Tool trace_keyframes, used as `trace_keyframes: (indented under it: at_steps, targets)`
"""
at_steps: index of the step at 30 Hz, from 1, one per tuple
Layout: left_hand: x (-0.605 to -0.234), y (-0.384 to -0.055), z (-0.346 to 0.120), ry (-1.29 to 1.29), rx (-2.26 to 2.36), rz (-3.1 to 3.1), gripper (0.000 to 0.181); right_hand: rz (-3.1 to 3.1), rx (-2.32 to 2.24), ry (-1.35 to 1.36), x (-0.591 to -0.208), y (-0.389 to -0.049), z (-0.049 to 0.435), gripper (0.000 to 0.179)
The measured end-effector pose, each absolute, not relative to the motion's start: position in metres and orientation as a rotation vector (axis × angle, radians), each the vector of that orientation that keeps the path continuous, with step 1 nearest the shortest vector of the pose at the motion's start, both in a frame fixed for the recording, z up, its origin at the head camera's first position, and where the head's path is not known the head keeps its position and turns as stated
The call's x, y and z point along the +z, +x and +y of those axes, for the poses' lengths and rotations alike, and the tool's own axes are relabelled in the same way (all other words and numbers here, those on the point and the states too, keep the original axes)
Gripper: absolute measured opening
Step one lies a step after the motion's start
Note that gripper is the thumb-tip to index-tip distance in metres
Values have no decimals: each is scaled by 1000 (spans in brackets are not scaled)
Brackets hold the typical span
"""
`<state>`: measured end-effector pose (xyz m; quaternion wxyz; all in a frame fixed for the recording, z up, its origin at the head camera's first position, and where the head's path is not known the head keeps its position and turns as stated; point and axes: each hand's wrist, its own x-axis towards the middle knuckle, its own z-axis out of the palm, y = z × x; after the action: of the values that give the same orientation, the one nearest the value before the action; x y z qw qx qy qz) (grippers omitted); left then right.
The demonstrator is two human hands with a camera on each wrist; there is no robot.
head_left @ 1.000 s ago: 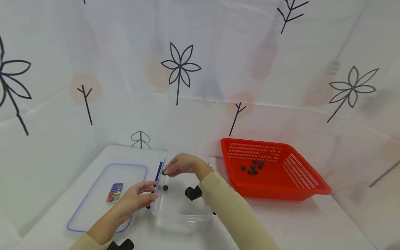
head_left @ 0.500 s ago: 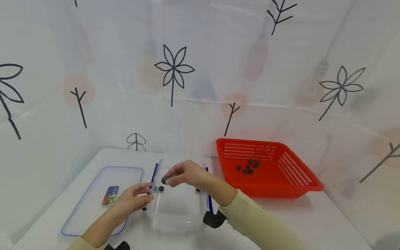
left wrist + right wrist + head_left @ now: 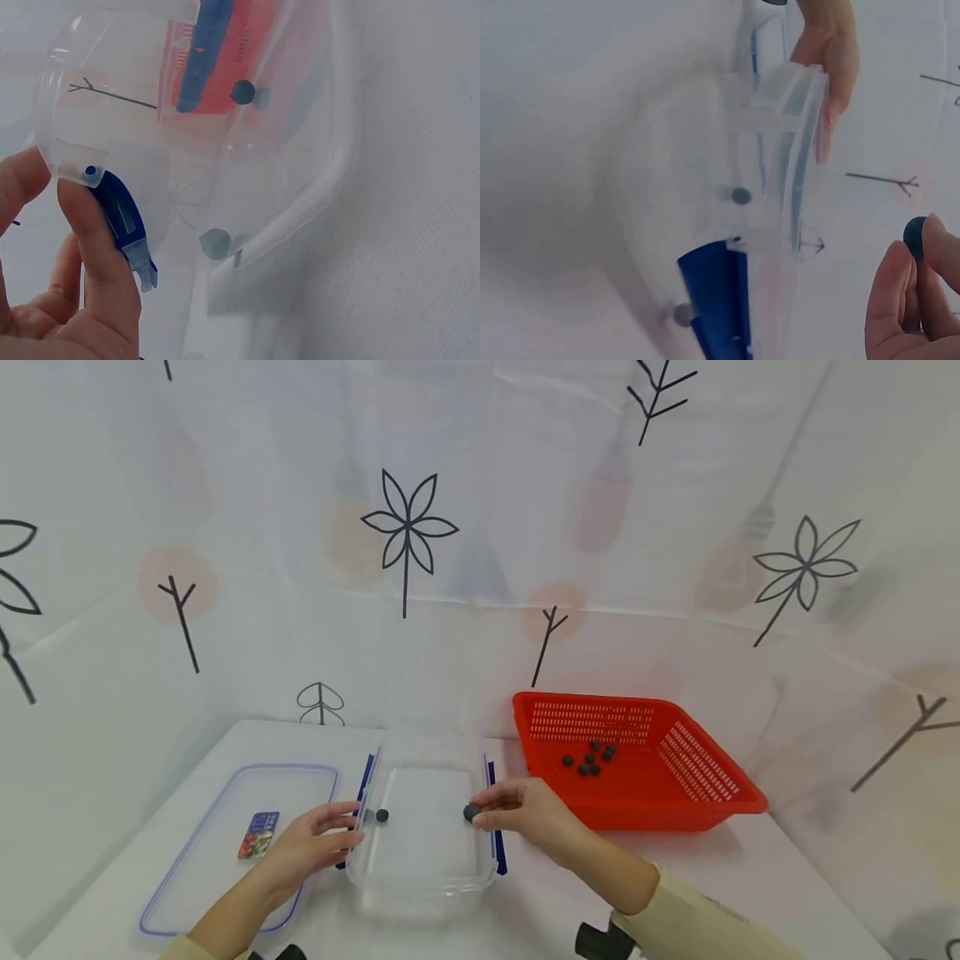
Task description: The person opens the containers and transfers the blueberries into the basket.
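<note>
In the head view, a clear plastic food container (image 3: 422,887) with blue side clips stands on the table. My left hand (image 3: 318,843) holds its left rim; the left wrist view shows the rim between thumb and finger. My right hand (image 3: 528,818) pinches a small dark ball (image 3: 913,237) between thumb and fingertips, at the container's right rim. Inside the container, one dark ball (image 3: 382,816) lies near the left wall. A second dark ball (image 3: 682,313) shows through the wall in the right wrist view; in the head view the right hand's ball seems to cover it.
A red perforated basket (image 3: 637,814) with several dark balls (image 3: 590,759) stands at the right. To the left lies a clear lid (image 3: 180,860) with a blue edge and a printed label (image 3: 258,835). A patterned cloth (image 3: 480,560) hangs behind the table.
My right hand has moved from the container's left side to its right side, with the dark ball in its fingers. The left hand stays at the rim. The head view has shifted slightly.
</note>
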<state>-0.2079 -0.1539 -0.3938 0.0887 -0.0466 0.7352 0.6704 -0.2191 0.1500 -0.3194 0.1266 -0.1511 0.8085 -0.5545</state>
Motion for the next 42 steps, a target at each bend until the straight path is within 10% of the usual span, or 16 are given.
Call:
trace_keyframes:
  at_steps: [42]
  targets:
    - [-394, -208, -154, -143, 2025, 2158, 59, 2570, -1602, 56, -289, -290, 328, 57]
